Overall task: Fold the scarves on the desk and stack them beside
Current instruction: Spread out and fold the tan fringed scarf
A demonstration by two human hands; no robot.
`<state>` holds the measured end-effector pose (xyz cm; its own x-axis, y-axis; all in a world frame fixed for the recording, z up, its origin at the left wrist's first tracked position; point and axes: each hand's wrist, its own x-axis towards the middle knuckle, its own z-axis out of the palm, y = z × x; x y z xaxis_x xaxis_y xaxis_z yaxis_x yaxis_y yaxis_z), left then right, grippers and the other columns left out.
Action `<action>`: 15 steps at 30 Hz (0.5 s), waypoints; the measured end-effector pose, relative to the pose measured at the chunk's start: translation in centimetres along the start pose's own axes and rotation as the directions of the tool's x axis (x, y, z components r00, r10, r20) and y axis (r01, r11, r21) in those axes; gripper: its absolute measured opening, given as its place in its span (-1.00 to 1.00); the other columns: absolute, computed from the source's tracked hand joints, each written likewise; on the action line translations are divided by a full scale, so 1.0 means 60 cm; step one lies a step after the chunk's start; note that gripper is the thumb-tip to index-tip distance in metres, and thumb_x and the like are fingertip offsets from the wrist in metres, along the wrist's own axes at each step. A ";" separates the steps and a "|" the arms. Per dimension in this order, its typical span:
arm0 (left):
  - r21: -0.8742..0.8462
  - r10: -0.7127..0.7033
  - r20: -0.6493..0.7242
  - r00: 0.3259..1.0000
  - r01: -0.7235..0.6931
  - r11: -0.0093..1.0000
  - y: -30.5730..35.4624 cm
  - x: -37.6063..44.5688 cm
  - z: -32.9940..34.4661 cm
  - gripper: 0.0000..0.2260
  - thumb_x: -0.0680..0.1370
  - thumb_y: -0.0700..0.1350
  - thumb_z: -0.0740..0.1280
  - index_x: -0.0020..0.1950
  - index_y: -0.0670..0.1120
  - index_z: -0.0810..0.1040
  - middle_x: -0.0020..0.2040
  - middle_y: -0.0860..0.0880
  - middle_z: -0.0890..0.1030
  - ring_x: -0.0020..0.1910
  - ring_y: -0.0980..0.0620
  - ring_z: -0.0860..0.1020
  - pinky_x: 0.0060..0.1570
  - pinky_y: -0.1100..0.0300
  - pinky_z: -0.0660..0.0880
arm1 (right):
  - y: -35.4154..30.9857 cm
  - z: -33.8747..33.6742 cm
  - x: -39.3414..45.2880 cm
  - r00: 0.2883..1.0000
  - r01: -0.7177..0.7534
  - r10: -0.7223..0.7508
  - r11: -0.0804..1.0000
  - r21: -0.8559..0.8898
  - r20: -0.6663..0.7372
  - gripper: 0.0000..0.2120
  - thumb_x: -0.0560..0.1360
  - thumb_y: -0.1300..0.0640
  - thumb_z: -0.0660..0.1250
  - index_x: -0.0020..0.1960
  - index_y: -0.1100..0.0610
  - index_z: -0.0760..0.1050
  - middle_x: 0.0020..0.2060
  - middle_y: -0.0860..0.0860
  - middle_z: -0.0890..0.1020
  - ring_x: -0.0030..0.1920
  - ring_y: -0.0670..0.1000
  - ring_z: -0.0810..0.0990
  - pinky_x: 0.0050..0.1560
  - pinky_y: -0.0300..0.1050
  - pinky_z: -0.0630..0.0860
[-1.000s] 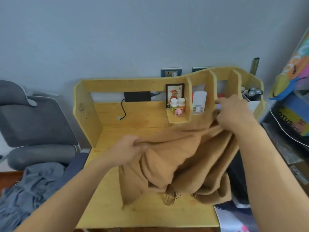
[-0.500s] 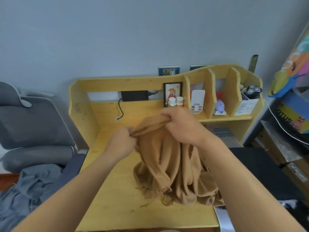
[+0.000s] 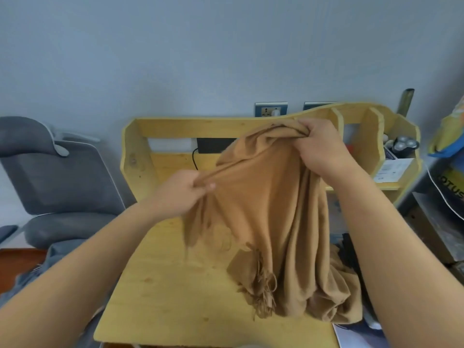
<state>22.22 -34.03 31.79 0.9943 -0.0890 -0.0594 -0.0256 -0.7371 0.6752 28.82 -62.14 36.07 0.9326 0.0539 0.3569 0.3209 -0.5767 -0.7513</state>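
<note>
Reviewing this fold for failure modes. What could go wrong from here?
1. The tan scarf is bunched, not spread: the left hand pinches one edge while the right hand grips a wad, so a fold may well come out skewed.
2. Its fringed end drags on the wooden desk near the right edge and could slip off.
3. The raised right hand sits close to the shelf dividers and might snag there.

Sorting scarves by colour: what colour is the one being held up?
The scarf is plain camel tan, fringed; head view.
</note>
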 end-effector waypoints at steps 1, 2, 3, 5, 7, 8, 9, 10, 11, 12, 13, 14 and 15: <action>-0.313 -0.053 -0.095 0.994 0.021 0.949 0.001 0.004 -0.015 -0.82 0.69 -0.03 0.29 -0.09 0.05 0.60 -0.19 0.15 0.70 -0.16 0.17 0.66 -0.08 0.20 0.54 | 0.001 -0.003 0.001 1.000 0.012 -0.012 1.000 0.006 0.025 -0.86 0.47 0.19 0.29 -0.11 0.01 0.61 -0.27 -0.05 0.64 -0.14 0.03 0.59 0.04 0.04 0.50; -0.605 -0.145 -0.165 0.976 0.016 0.796 -0.004 0.010 -0.038 -0.84 0.69 -0.11 0.27 0.00 0.01 0.64 -0.07 0.08 0.73 -0.03 0.09 0.69 0.03 0.10 0.58 | 0.001 -0.006 0.001 0.998 0.029 -0.030 1.000 0.005 0.063 -0.89 0.52 0.17 0.35 -0.15 0.02 0.61 -0.29 -0.07 0.63 -0.16 0.00 0.57 -0.05 -0.08 0.47; -0.786 -0.229 -0.208 0.951 -0.023 0.618 -0.016 0.017 -0.068 -0.83 0.68 -0.16 0.25 0.03 -0.07 0.65 -0.01 -0.03 0.73 0.01 -0.01 0.70 0.05 0.04 0.61 | 0.002 -0.009 -0.001 0.992 0.044 -0.042 0.999 -0.021 0.115 -0.88 0.54 0.15 0.38 -0.16 0.01 0.62 -0.28 -0.07 0.63 -0.17 -0.02 0.56 -0.12 -0.16 0.43; -0.824 -0.345 -0.318 0.883 -0.078 0.562 -0.043 0.031 -0.122 -0.85 0.58 -0.14 0.27 -0.07 -0.12 0.62 -0.09 -0.17 0.65 -0.11 -0.11 0.66 -0.04 -0.02 0.58 | 0.011 -0.007 -0.002 0.973 0.070 -0.030 0.983 -0.168 0.227 -0.87 0.55 0.17 0.37 -0.08 0.00 0.67 -0.16 -0.06 0.67 -0.07 -0.02 0.59 -0.10 -0.15 0.46; -0.562 -0.318 -0.487 0.813 -0.013 0.827 -0.066 0.049 -0.171 -0.88 0.48 -0.10 0.26 -0.17 -0.09 0.57 -0.17 -0.19 0.52 -0.18 -0.09 0.54 -0.14 0.03 0.42 | 0.021 0.006 0.001 0.974 0.085 0.002 0.924 -0.374 0.226 -0.72 0.50 0.29 0.28 0.03 0.02 0.67 -0.07 -0.04 0.65 0.01 0.03 0.56 -0.04 -0.07 0.49; -0.340 -0.234 -0.549 0.802 0.041 0.939 -0.075 0.056 -0.195 -0.86 0.48 -0.13 0.23 -0.19 -0.12 0.54 -0.20 -0.18 0.51 -0.17 -0.08 0.50 -0.19 0.07 0.34 | 0.024 0.011 0.005 0.985 0.062 0.016 0.892 -0.447 0.169 -0.66 0.46 0.34 0.23 0.05 0.03 0.65 -0.06 0.00 0.64 0.01 0.07 0.54 -0.03 -0.04 0.49; -0.126 -0.158 -0.595 0.788 0.102 0.987 -0.078 0.061 -0.219 -0.84 0.51 -0.17 0.19 -0.19 -0.17 0.53 -0.19 -0.19 0.52 -0.15 -0.10 0.51 -0.22 0.06 0.32 | 0.024 0.015 0.011 0.994 0.029 0.025 0.869 -0.494 0.102 -0.65 0.43 0.36 0.21 0.03 0.04 0.64 -0.07 0.04 0.63 -0.01 0.12 0.54 -0.06 -0.03 0.49; 0.033 -0.094 -0.640 0.763 0.149 0.988 -0.076 0.066 -0.245 -0.82 0.52 -0.20 0.16 -0.16 -0.21 0.52 -0.15 -0.22 0.55 -0.11 -0.15 0.53 -0.20 0.02 0.36 | 0.022 0.016 0.017 0.999 -0.001 0.023 0.852 -0.524 0.035 -0.67 0.40 0.36 0.19 -0.02 0.07 0.61 -0.10 0.08 0.61 -0.03 0.17 0.54 -0.10 -0.03 0.47; 0.117 -0.049 -0.685 0.727 0.176 0.977 -0.071 0.070 -0.273 -0.82 0.52 -0.21 0.14 -0.12 -0.22 0.52 -0.08 -0.26 0.58 -0.04 -0.22 0.55 -0.12 -0.02 0.42 | 0.017 0.016 0.023 0.999 -0.031 0.020 0.839 -0.543 -0.025 -0.71 0.38 0.37 0.19 -0.05 0.10 0.59 -0.13 0.11 0.59 -0.03 0.22 0.55 -0.13 -0.03 0.45; 0.146 -0.016 -0.736 0.677 0.182 0.972 -0.065 0.073 -0.304 -0.82 0.50 -0.21 0.12 -0.10 -0.20 0.51 -0.01 -0.28 0.59 0.01 -0.26 0.56 -0.04 -0.05 0.46 | 0.013 0.014 0.033 0.997 -0.051 0.008 0.831 -0.554 -0.080 -0.72 0.37 0.37 0.19 -0.05 0.15 0.59 -0.13 0.15 0.59 -0.02 0.25 0.57 -0.13 -0.03 0.46; 0.143 -0.010 -0.777 0.629 0.192 0.971 -0.058 0.076 -0.336 -0.82 0.48 -0.22 0.11 -0.10 -0.18 0.51 0.01 -0.28 0.59 0.02 -0.25 0.56 -0.01 -0.05 0.46 | 0.007 0.012 0.043 0.992 -0.061 -0.013 0.828 -0.557 -0.129 -0.71 0.37 0.38 0.18 -0.03 0.19 0.60 -0.10 0.19 0.60 -0.01 0.28 0.58 -0.11 -0.02 0.49; 0.128 -0.003 -0.810 0.586 0.183 0.975 -0.051 0.079 -0.367 -0.81 0.46 -0.24 0.10 -0.11 -0.16 0.51 -0.02 -0.26 0.58 -0.01 -0.20 0.55 -0.04 -0.02 0.44 | 0.001 0.009 0.053 0.983 -0.059 -0.049 0.827 -0.559 -0.176 -0.71 0.38 0.38 0.19 0.00 0.22 0.60 -0.06 0.24 0.61 0.00 0.30 0.58 -0.09 0.01 0.50; 0.082 -0.024 -0.833 0.553 0.167 0.982 -0.043 0.082 -0.393 -0.80 0.44 -0.26 0.08 -0.15 -0.12 0.49 -0.08 -0.21 0.56 -0.06 -0.12 0.51 -0.09 0.01 0.40 | -0.010 0.005 0.060 0.973 -0.062 -0.077 0.824 -0.563 -0.220 -0.70 0.39 0.38 0.19 0.02 0.23 0.60 -0.03 0.27 0.60 0.01 0.32 0.58 -0.07 0.03 0.49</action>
<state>29.62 -16.77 47.08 0.6369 0.5267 0.5629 0.1326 -0.7942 0.5930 32.03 -61.35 37.66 0.8461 -0.0825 0.5265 0.1136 -0.9373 -0.3294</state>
